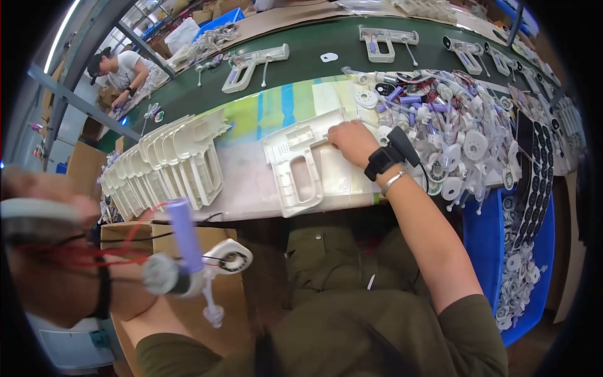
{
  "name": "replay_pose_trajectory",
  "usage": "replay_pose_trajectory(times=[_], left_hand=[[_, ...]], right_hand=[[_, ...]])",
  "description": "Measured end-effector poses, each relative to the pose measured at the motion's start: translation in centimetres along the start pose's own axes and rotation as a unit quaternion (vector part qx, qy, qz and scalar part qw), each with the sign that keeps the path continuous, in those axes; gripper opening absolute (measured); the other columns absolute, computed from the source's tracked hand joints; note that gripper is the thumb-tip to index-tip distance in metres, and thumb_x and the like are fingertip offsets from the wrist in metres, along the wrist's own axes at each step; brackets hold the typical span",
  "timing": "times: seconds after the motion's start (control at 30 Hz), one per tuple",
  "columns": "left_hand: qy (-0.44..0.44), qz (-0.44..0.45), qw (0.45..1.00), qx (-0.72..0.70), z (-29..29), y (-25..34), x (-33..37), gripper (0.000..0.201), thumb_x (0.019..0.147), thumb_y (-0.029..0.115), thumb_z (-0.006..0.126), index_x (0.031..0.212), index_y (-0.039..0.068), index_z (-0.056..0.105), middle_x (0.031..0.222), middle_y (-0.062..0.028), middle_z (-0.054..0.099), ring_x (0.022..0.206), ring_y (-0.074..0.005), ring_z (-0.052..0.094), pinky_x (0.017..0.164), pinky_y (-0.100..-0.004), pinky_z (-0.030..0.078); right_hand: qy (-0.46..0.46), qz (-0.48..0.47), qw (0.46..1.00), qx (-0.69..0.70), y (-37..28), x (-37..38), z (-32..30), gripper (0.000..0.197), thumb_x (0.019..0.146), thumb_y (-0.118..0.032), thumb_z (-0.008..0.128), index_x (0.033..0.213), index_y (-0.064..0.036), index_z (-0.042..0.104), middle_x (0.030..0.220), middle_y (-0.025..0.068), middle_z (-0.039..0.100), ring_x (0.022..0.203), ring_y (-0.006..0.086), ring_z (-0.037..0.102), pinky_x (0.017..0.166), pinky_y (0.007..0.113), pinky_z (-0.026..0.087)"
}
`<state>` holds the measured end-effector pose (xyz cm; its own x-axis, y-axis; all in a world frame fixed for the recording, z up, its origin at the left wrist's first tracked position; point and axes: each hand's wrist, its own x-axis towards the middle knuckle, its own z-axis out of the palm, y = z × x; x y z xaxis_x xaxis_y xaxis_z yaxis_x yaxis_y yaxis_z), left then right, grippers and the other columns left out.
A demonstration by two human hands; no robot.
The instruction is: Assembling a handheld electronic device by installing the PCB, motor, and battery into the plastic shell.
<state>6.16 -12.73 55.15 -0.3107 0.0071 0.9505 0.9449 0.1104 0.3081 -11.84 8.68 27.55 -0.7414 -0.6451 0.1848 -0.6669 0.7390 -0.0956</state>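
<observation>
A white plastic toy-gun housing half (pixel 291 162), open side up, lies on the table in front of me. My right hand (pixel 353 143) is closed on its right end, fingertips bent over the edge. Raised at the far left, my left hand (pixel 47 270) is blurred by motion and grips a wired assembly. From it hang red and black wires, a purple cylindrical battery (pixel 184 234), a grey motor (pixel 161 274) and a white ring-shaped part (pixel 231 256) with a clear stem. A round grey-white piece (pixel 38 213) sits at the fingers of that hand; its lower fingers are hard to make out.
Nested white housing halves (pixel 164 164) stand in a row at left. A heap of wired parts (pixel 449 125) lies at right, above a blue bin (pixel 531 301). Fitted housings (pixel 256 64) rest on the green conveyor (pixel 314 53). A cardboard box (pixel 207 301) stands below; another person (pixel 129 72) works far left.
</observation>
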Motion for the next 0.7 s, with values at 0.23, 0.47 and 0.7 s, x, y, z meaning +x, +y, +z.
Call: replay_pose_trajectory(times=[0.23, 0.47, 0.7], left_hand=[[-0.125, -0.383, 0.9, 0.163, 2.4, -8.2, -9.4, 0.024, 0.078, 0.015, 0.069, 0.094, -0.001, 0.058, 0.076, -0.0032, 0.061, 0.066, -0.0086, 0.058, 0.058, -0.0223, 0.046], [0.004, -0.547, 0.837, 0.019, 3.5, -16.4, -14.4, 0.031, 0.085, 0.026, 0.064, 0.095, -0.002, 0.056, 0.077, -0.0051, 0.061, 0.058, -0.0102, 0.06, 0.049, -0.0217, 0.051], [0.032, -0.521, 0.851, -0.054, 4.3, -14.5, -12.3, 0.029, 0.085, 0.025, 0.064, 0.096, -0.001, 0.056, 0.077, -0.0047, 0.062, 0.06, -0.0091, 0.06, 0.051, -0.0219, 0.051]], right_hand=[[0.179, 0.05, 0.854, 0.486, -2.7, -4.0, -5.9, 0.024, 0.081, -0.01, 0.058, 0.105, -0.0079, 0.059, 0.125, 0.0101, 0.051, 0.117, 0.0208, 0.048, 0.098, 0.037, 0.036], [0.002, 0.109, 0.658, 0.745, -6.6, -4.8, -2.6, 0.063, 0.079, -0.016, 0.069, 0.13, -0.0035, 0.034, 0.122, 0.0141, 0.047, 0.112, 0.0206, 0.049, 0.092, 0.033, 0.043], [0.097, 0.083, 0.847, 0.516, -9.4, -4.2, -4.2, 0.055, 0.074, -0.014, 0.07, 0.12, -0.0038, 0.042, 0.112, 0.0115, 0.053, 0.097, 0.0204, 0.055, 0.082, 0.031, 0.047]])
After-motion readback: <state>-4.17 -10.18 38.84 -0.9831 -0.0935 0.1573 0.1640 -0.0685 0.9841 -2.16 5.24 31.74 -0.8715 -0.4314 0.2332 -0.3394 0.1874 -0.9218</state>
